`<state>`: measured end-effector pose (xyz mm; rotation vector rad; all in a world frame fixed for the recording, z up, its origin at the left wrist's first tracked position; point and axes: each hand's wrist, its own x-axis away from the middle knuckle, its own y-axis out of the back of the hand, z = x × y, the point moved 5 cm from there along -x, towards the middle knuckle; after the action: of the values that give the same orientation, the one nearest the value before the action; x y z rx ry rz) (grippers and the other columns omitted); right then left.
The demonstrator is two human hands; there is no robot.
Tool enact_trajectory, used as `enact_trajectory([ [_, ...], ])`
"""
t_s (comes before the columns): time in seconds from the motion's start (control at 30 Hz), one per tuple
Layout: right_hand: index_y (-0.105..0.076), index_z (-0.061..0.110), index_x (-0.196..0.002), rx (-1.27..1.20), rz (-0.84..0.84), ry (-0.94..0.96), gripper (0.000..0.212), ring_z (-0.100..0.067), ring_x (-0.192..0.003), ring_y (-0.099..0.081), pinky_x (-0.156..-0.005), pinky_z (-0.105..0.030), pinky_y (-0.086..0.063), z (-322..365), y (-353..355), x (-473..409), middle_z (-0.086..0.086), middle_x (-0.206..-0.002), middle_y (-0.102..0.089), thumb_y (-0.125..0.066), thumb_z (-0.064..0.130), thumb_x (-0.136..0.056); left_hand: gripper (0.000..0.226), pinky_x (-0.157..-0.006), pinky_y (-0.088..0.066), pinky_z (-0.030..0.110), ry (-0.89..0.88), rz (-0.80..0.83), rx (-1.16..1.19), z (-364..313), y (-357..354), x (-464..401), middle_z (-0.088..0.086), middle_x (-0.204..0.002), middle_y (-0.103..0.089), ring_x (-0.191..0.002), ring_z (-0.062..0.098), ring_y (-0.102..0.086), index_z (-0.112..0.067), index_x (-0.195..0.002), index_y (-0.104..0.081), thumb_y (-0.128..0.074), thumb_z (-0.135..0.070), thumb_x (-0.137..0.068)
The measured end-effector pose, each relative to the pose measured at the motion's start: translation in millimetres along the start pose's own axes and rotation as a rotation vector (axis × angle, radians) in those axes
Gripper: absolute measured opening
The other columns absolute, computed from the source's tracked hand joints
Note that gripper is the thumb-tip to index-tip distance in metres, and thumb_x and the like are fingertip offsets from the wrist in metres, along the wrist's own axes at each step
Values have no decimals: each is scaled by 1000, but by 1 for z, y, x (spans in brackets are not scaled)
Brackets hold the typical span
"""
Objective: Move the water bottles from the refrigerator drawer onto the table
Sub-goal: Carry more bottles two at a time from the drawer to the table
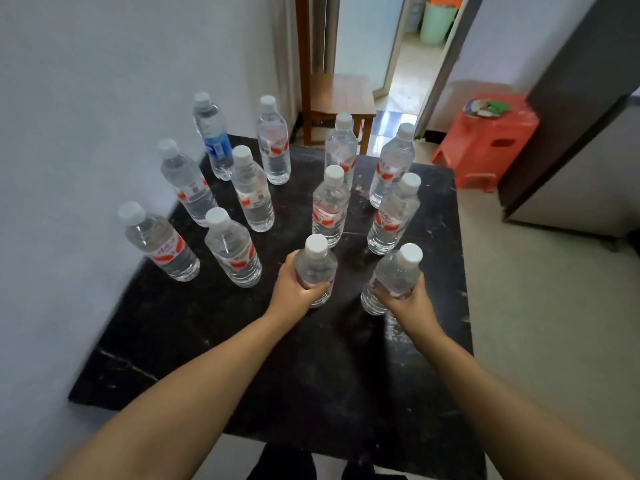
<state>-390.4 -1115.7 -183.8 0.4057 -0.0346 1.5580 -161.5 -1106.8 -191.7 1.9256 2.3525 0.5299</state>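
both bare forearms reach forward over the black table (207, 341). left hand (294, 289) is wrapped round the lower body of a water bottle (317, 265) that stands upright, its base at the tabletop. right hand (405, 299) grips a second bottle (394, 275) the same way, just beside the first. beyond the left hand's fingers and further off stand ten more capped bottles, upright, all red-labelled except the blue-labelled bottle (214, 140) at the far corner. past the right hand, off the table, sits a red plastic stool (485, 147) beside the dark refrigerator (571, 116).
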Motion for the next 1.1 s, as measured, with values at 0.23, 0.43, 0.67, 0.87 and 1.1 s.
enact_trajectory([
  [0.23, -30, 20, -134, 62, 67, -41, 74, -16, -116, -56, -99, -32, -45, -9, 2, -3, 1, -125, -56, -78, 12, -78, 74, -89, -46, 14, 3, 25, -20, -2, -1, 4, 2, -114, -56, -106, 14, -57, -15, -123, -45, -78, -27, -58],
  [0.43, -17, 11, -149, 152, 144, -127, 84, -20, -126, -46, -97, -27, -38, -15, 19, 16, -11, -144, -42, -72, 13, -84, 94, -107, -42, 41, 59, 2, -145, 3, 8, 22, 7, -132, -47, -122, 19, -50, -27, -136, -33, -81, -48, -57],
  [0.67, -44, 6, -135, 562, 326, -194, 55, -22, -101, -59, -84, -34, -50, -31, 20, 35, -11, -121, -61, -65, 24, -88, 78, -102, -37, 29, 123, -127, -206, 1, 13, 80, 11, -139, -44, -128, 21, -45, -16, -143, -32, -75, -32, -79],
  [0.87, -60, 8, -125, 894, 623, 92, 38, -22, -114, -59, -93, -23, -42, -6, -37, 66, -9, -123, -65, -62, 24, -90, 28, -91, -45, 26, 232, -200, -335, 22, 48, 154, 5, -112, -66, -108, 18, -61, -11, -110, -63, -67, -27, -87],
  [1.1, -60, 13, -121, 1070, 897, 429, 33, -23, -107, -61, -92, -29, -48, 37, -143, 136, -8, -117, -64, -58, 25, -91, 23, -82, -46, 29, 390, -472, -372, 47, 143, 268, 11, -104, -66, -99, 25, -62, -5, -106, -64, -64, -20, -89],
])
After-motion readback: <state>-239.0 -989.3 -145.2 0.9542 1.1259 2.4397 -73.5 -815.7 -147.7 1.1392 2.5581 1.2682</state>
